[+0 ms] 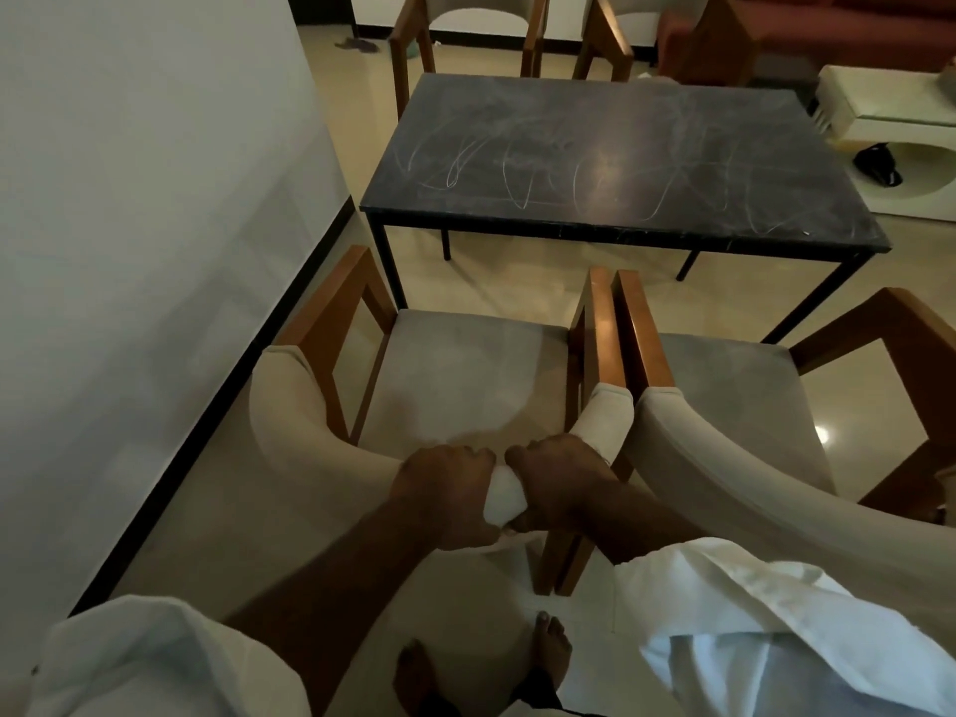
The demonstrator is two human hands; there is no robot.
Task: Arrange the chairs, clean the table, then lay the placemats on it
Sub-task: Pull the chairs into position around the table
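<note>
While standing behind the near left chair (455, 375), gripping its cream padded backrest (320, 437) with both hands: left hand (447, 496) and right hand (561, 489) curled tight over the top edge, side by side, almost touching. Just right of it, set tight against it, near right chair (724, 385). Beyond both, dark table (621, 152), top streaked with pale scribbled marks, standing on beige tiled floor (357, 95); white wall (145, 173) along the left. Four chairs counted: two near, plus far left chair (414, 38) and far right chair (605, 38) across the table. One white low table (890, 111) far right, near a red sofa (827, 28).
</note>
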